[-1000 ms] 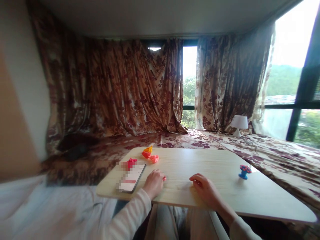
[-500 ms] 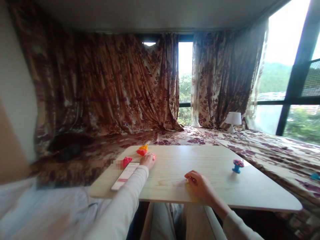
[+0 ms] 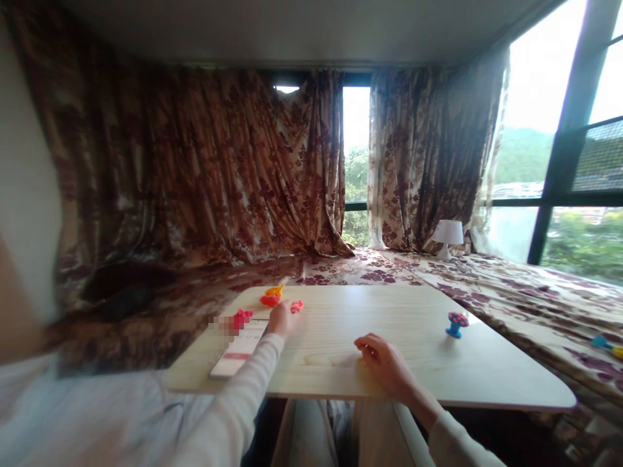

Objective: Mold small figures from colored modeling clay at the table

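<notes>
Pale wood grain runs across the counter (image 3: 331, 363), a smooth board with rounded corners. Inward from its far left corner is a small pink piece (image 3: 296, 306), right at the fingertips of the left hand (image 3: 283, 319). The step in hand looks to be handling this piece at the counter's surface; whether the fingers are clamped on it or merely touching, I cannot tell. The next move, I judge, calls for a light pinch and a check on the neighbours so nothing gets nudged. The right hand (image 3: 377, 357) rests by the near edge, fingers loosely curled; whether anything is tucked inside cannot be made out.

By the far left corner, a yellow piece (image 3: 274, 290) and an orange-red piece (image 3: 270, 300) sit bunched together, both irregular and lumpy. Nearer the left edge, a crimson piece (image 3: 242, 316) with a ragged outline lies just beyond a flat, glossy phone (image 3: 238, 353). Towards the right edge stands a blue toy (image 3: 456, 326), flared at the foot, narrow-waisted, capped with knobbly red. The pieces' material is too small to judge.
</notes>
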Tool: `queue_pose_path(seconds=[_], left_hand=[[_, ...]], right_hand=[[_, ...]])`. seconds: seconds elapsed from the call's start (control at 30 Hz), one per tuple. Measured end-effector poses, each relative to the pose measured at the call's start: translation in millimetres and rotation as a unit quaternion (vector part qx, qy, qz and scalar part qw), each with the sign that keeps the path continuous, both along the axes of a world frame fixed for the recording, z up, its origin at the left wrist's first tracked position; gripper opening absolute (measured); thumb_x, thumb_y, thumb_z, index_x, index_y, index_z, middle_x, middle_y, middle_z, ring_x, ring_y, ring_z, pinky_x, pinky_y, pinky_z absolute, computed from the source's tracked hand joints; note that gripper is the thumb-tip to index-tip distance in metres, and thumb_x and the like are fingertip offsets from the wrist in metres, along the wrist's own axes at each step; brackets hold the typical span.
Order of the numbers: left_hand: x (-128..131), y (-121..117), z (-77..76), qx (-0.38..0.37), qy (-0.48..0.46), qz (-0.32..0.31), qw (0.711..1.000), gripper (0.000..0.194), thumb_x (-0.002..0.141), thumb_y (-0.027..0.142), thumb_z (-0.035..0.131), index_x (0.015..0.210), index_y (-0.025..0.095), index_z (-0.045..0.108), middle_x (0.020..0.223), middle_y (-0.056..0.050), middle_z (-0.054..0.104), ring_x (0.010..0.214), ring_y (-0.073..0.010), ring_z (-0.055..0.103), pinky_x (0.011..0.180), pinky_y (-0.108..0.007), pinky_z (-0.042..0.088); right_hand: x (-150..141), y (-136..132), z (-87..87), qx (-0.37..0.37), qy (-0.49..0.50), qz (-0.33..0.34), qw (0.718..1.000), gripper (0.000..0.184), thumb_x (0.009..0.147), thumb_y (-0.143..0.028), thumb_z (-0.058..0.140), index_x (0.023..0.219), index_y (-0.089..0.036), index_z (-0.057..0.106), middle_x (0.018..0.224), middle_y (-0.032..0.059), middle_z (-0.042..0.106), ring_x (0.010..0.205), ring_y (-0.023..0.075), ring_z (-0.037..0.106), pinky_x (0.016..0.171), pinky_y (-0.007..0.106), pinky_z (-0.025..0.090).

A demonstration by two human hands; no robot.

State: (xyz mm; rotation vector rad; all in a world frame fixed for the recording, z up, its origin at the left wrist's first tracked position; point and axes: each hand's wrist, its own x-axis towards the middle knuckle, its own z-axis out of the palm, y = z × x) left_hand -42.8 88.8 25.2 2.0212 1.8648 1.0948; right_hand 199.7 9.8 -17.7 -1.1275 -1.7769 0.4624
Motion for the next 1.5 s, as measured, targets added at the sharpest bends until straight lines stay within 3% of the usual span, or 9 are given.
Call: queue_pose_path(seconds=[0.1,0.2,0.3,0.4,0.63,0.9,1.17,1.33,1.5], left_hand=[[16.4,-21.8,3.5,-0.049,-0.169,-0.078,0.981,0.027,0.076,0.018,0.048,0.097,0.011,0.063,0.087,-0.01,0.07,0.081,-0.0189,0.064,0.07,-0.028,0.05],[40.3,-40.4,1.2,-0.099,-0.302,-0.155,0.935,0.031,0.074,0.018,0.049,0.101,0.009,0.063,0.086,-0.011,0.071,0.077,-0.017,0.066,0.069,-0.028,0.053],[64.1,-51.2,-6.4,-0.128,-0.392,-0.193,0.89,0.027,0.072,0.019,0.051,0.093,0.008,0.065,0.078,-0.011,0.071,0.067,-0.016,0.065,0.065,-0.029,0.054],[82.9,-56.0,-14.7,-0.118,-0.455,-0.177,0.864,0.028,0.077,0.028,0.045,0.09,0.01,0.063,0.07,-0.007,0.068,0.058,-0.0133,0.061,0.055,-0.026,0.051],[99.3,-59.0,-25.1,-0.023,-0.424,-0.132,0.896,0.038,0.07,0.056,0.053,0.064,0.019,0.053,0.043,0.008,0.045,0.036,-0.0081,0.039,0.038,-0.021,0.031],[99.0,-63.6,-26.3,-0.008,-0.409,-0.166,0.898,0.04,0.074,0.054,0.049,0.054,0.02,0.047,0.047,0.006,0.044,0.045,-0.0086,0.041,0.048,-0.022,0.035],[103.6,-69.4,-26.0,-0.063,-0.453,-0.183,0.87,0.031,0.066,0.046,0.063,0.07,0.017,0.053,0.052,0.005,0.055,0.042,-0.0089,0.051,0.04,-0.019,0.039],[99.4,-63.9,-30.1,-0.067,-0.514,-0.157,0.84,0.029,0.068,0.034,0.061,0.088,0.014,0.057,0.072,-0.004,0.064,0.063,-0.0131,0.062,0.058,-0.026,0.052],[98.2,-69.5,-26.9,-0.054,-0.538,-0.162,0.826,0.03,0.064,0.038,0.064,0.083,0.015,0.058,0.06,0.003,0.058,0.057,-0.012,0.059,0.056,-0.026,0.051]], right_hand=[[-7.0,11.8,1.6,-0.041,0.148,0.003,0.988,0.033,0.076,-0.036,0.049,0.098,-0.017,0.064,0.091,0.0093,0.067,0.075,0.02,0.063,0.065,0.031,0.049],[-16.7,21.2,5.0,-0.075,0.214,0.018,0.974,0.05,0.077,-0.046,0.051,0.117,-0.017,0.055,0.099,0.0098,0.066,0.075,0.0195,0.063,0.059,0.029,0.049],[-23.8,23.2,5.3,-0.049,0.224,0.012,0.973,0.047,0.078,-0.047,0.051,0.112,-0.016,0.059,0.088,0.0081,0.067,0.073,0.019,0.063,0.056,0.027,0.049],[-27.6,18.0,5.8,0.028,0.192,0.005,0.981,0.028,0.077,-0.038,0.056,0.094,-0.018,0.068,0.083,0.0068,0.066,0.075,0.0188,0.061,0.063,0.028,0.05],[-32.3,7.4,9.3,0.065,0.165,0.046,0.983,0.02,0.075,-0.027,0.059,0.092,-0.018,0.065,0.081,0.0047,0.065,0.071,0.0164,0.061,0.066,0.028,0.05],[-29.2,13.6,2.2,0.024,0.214,0.043,0.976,0.021,0.075,-0.035,0.06,0.071,-0.015,0.064,0.065,0.0031,0.063,0.062,0.0153,0.058,0.059,0.026,0.048],[-26.0,16.9,-0.2,0.006,0.248,0.033,0.968,0.016,0.073,-0.03,0.058,0.074,-0.015,0.065,0.068,0.0039,0.066,0.064,0.0162,0.06,0.06,0.027,0.049],[-22.5,18.9,-2.9,0.017,0.276,-0.008,0.961,0.028,0.071,-0.024,0.054,0.098,-0.017,0.061,0.088,0.0067,0.067,0.071,0.0171,0.063,0.069,0.031,0.051],[-22.3,21.9,-6.2,-0.031,0.279,-0.052,0.958,0.03,0.068,-0.023,0.049,0.095,-0.015,0.062,0.085,0.0061,0.065,0.059,0.0144,0.061,0.051,0.026,0.049]])
